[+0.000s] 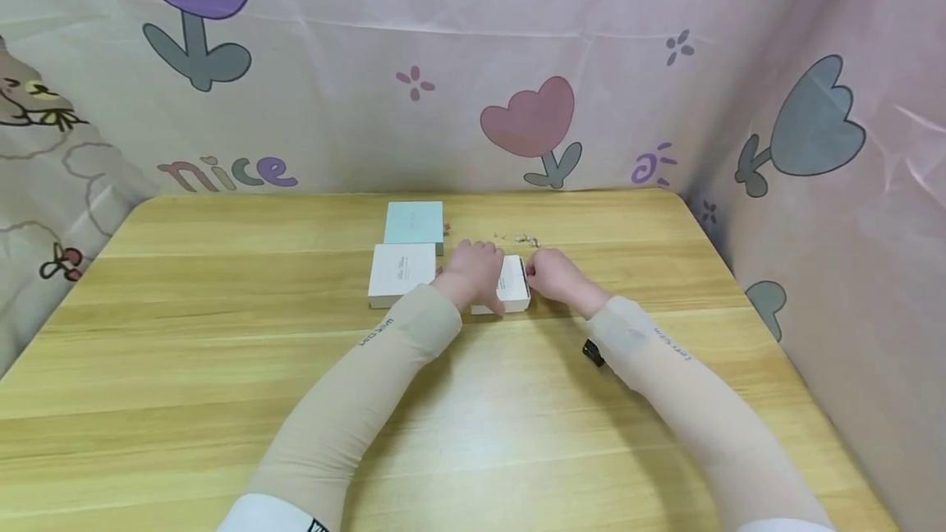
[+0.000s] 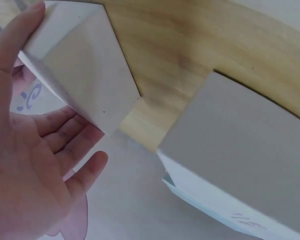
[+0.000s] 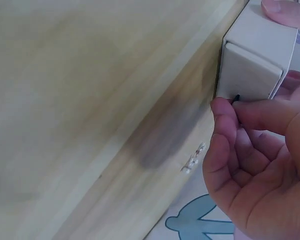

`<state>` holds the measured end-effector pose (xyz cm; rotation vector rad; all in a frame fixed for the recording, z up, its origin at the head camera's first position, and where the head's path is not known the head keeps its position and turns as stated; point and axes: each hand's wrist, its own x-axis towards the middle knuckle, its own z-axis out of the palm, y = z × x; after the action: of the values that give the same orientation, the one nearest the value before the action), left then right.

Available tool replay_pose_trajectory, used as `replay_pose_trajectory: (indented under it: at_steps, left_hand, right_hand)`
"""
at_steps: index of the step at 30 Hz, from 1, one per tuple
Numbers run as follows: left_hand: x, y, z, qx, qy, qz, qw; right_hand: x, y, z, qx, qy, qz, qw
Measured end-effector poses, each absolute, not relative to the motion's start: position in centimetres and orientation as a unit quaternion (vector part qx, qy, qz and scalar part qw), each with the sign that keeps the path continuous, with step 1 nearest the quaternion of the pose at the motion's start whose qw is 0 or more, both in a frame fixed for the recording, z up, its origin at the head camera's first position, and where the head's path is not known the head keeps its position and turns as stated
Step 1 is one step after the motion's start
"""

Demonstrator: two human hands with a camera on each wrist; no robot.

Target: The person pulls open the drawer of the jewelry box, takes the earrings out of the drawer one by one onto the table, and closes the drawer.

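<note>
My left hand (image 1: 476, 269) grips a small white box (image 1: 515, 284) on the table, thumb on the near side and fingers on the far side. In the left wrist view, that hand (image 2: 37, 165) has its thumb and some fingers against the box (image 2: 85, 65); the little finger stands free. At the box's right end, my right hand (image 1: 557, 276) pinches a small black pull tab (image 3: 235, 98) between thumb and forefinger. The right wrist view shows the end panel (image 3: 250, 72) set within the box's outer sleeve. What the box contains is hidden.
Left of the hands lies a larger white box (image 1: 401, 271), with a light blue box (image 1: 414, 222) behind it. Small shiny jewellery pieces (image 1: 527, 240) lie beyond the right hand. A small black object (image 1: 593, 353) sits beside the right forearm. Patterned cloth (image 1: 355, 105) hangs behind the table.
</note>
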<state>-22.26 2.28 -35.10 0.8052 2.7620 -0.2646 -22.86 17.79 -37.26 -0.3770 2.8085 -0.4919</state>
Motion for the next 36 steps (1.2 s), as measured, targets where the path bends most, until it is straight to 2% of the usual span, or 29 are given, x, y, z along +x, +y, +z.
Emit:
replay_pose_trajectory:
  at_steps: [3,27,36]
  left_hand:
    - [-22.3,2.4,-35.1,0.274,0.949,-0.096,0.125]
    - [-22.4,1.2,-34.8,0.264,0.951,-0.053,0.150]
    - [-22.0,1.6,-34.9,0.276,0.948,-0.088,0.132]
  right_hand:
    - [-23.1,18.5,-37.7,-0.145,0.968,-0.170,0.114]
    - [-22.2,20.1,-37.0,-0.125,0.972,-0.163,0.116]
    - [-21.8,20.2,-36.8,-0.118,0.973,-0.160,0.116]
